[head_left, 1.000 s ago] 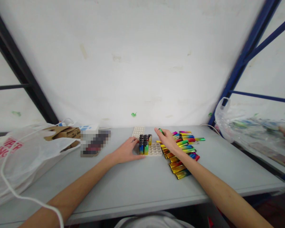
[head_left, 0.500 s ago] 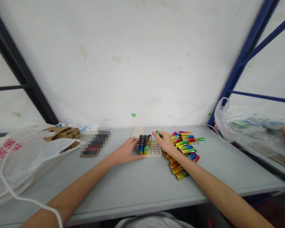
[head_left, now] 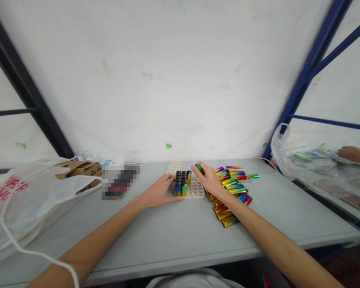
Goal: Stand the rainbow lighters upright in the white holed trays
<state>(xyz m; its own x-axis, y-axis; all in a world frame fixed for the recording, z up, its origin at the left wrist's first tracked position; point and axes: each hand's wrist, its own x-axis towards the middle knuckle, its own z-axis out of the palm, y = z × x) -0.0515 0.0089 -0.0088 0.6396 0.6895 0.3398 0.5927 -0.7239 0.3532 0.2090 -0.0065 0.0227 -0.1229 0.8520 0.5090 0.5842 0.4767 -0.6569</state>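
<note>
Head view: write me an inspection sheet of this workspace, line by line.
Surface: grey tabletop, things spread across it.
Job's things: upright lighters in a white tray; loose lighters to its right; second tray behind.
Clutter: white plastic bag and cardboard, left.
Hands: left hand around the tray's left end, contact unclear; right hand holds a green lighter.
Cables: white cable, left foreground.
Surroundings: marked wall, blue frame, another person's hand far right.
</note>
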